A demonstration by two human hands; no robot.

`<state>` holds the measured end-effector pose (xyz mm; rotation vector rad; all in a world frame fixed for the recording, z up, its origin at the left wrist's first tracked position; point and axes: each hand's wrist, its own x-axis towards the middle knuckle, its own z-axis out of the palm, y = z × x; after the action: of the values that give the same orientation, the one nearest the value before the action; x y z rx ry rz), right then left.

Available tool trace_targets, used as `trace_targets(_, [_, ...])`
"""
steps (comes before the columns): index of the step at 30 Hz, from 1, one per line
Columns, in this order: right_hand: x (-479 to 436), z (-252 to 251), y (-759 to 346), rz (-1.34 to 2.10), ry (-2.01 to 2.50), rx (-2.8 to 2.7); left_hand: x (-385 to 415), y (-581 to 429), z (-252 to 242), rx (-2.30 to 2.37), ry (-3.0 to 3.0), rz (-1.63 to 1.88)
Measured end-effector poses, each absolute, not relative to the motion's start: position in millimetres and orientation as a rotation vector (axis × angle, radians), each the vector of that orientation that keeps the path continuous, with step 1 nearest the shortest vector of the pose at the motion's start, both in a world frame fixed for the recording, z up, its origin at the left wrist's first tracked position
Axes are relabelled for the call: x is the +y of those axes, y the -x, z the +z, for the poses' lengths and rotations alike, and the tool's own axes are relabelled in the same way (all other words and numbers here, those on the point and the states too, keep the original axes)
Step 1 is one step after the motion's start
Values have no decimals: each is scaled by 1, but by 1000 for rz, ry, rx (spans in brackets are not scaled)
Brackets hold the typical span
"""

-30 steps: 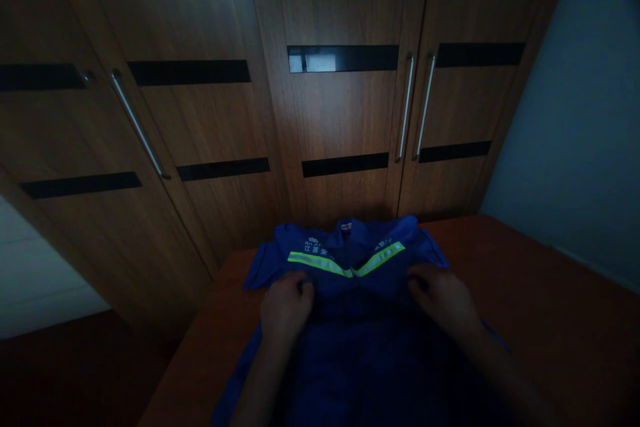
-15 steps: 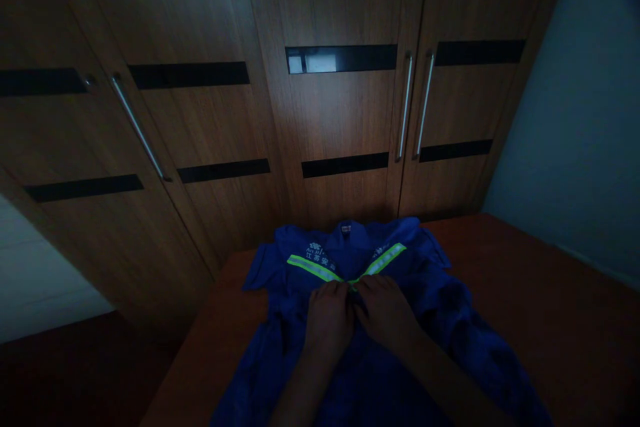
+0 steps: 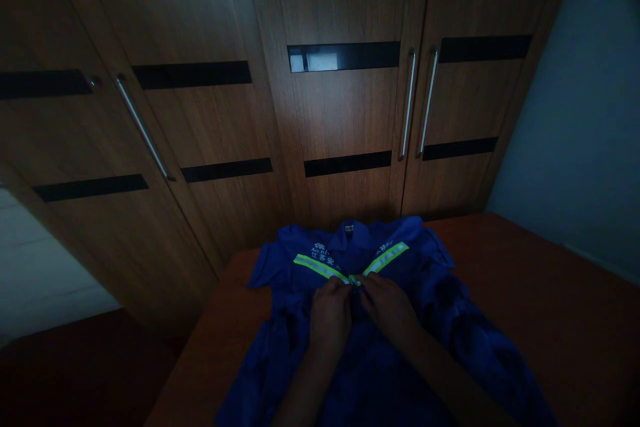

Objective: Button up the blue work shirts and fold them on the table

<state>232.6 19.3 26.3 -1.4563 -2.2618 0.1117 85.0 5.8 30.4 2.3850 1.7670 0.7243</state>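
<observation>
A blue work jacket (image 3: 440, 307) with yellow-green reflective stripes (image 3: 320, 267) lies front-up on a reddish-brown wooden table (image 3: 550, 300), collar toward the far edge. My left hand (image 3: 329, 315) and my right hand (image 3: 387, 307) meet at the middle of the chest, just below where the two stripes join. The fingers of both hands are curled and pinch the jacket's front closure. What exactly sits between the fingertips is too dark to make out.
A wall of wooden wardrobe doors (image 3: 345, 107) with long metal handles (image 3: 410, 103) stands right behind the table. A pale wall (image 3: 580, 127) is on the right. The table's left edge (image 3: 200, 353) drops to a dark floor.
My hands came in from the jacket's two sides to meet at the centre of the chest. Since half a second ago they have stayed there, with only a slight shift.
</observation>
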Motion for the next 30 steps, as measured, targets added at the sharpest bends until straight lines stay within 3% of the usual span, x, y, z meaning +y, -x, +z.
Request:
trace_targets(10, [20, 28, -236, 194, 1398, -2315, 4, -84, 34, 1767, -2388, 604])
trace_targets(19, [16, 34, -231, 54, 1503, -2453, 4, -86, 39, 1834, -2374, 501])
trace_targets(26, [15, 34, -234, 149, 1480, -2394, 3, -84, 35, 1827, -2383, 564])
trace_targets(30, [23, 32, -249, 304, 1373, -2175, 5, -78, 37, 1741, -2298, 765])
